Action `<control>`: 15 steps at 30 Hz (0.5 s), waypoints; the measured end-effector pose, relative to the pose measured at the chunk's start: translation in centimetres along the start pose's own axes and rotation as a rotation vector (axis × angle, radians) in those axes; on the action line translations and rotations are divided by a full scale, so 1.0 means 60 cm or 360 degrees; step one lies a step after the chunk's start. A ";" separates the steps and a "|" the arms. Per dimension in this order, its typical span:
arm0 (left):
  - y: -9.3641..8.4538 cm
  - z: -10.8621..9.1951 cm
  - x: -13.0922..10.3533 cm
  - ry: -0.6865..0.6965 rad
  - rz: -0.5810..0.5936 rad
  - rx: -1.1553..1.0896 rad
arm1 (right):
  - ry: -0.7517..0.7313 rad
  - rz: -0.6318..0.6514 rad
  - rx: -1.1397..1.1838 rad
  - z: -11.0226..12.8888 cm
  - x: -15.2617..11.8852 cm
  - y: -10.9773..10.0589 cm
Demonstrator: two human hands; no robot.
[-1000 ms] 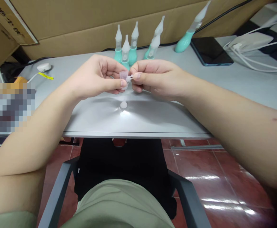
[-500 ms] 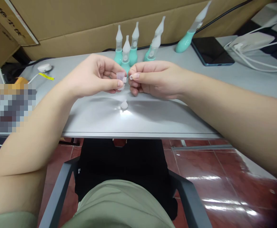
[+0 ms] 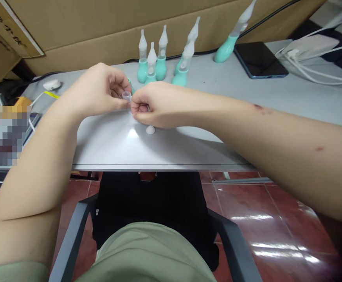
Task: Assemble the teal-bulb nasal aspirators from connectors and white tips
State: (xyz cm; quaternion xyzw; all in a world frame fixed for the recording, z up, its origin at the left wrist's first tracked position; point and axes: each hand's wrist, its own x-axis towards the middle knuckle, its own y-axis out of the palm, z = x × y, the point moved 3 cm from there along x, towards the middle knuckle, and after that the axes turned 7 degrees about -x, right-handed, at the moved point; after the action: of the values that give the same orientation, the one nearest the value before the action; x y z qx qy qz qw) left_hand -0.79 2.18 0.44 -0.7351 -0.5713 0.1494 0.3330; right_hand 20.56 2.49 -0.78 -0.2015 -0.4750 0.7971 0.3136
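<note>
Between the thumb and fingers of my left hand (image 3: 102,92) is a short clear plastic tube (image 3: 126,95), its round opening facing up. My right hand (image 3: 156,103) is closed in a pinch against the tube's right side. Its fingers hide the small white cap that showed in them half a second ago. A white nozzle tip (image 3: 150,129) lies on the table just below my right hand. Behind my left fingertips a bit of a teal bulb (image 3: 131,87) shows. Several assembled nasal aspirators (image 3: 161,68), teal with clear tubes and white tips, stand behind my hands.
Another aspirator (image 3: 226,49) leans at the back right beside a black phone (image 3: 260,60). White cables (image 3: 303,68) lie at the far right. A cardboard wall (image 3: 94,31) borders the grey table (image 3: 106,156). A white plug-like piece (image 3: 51,84) lies at the left.
Both hands have moved left and come together. My right hand has turned over, its fingers now against the clear tube. The tube has tipped so its opening shows.
</note>
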 end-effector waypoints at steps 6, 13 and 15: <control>0.006 0.003 0.004 -0.0102 0.0065 0.0056 | 0.0078 0.0166 -0.0099 0.026 0.007 0.005; 0.004 0.004 0.005 -0.0062 0.0133 0.0203 | 0.0141 0.0101 -0.0305 0.056 0.017 0.012; 0.005 0.003 0.009 -0.0055 0.0159 0.0297 | 0.0113 0.0108 -0.0260 0.055 0.017 0.012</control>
State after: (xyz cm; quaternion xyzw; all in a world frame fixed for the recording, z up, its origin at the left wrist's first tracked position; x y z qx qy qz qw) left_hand -0.51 2.69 0.22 -0.7258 -0.5232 0.2311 0.3822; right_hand 17.56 0.83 0.13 -0.2704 -0.5199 0.7583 0.2856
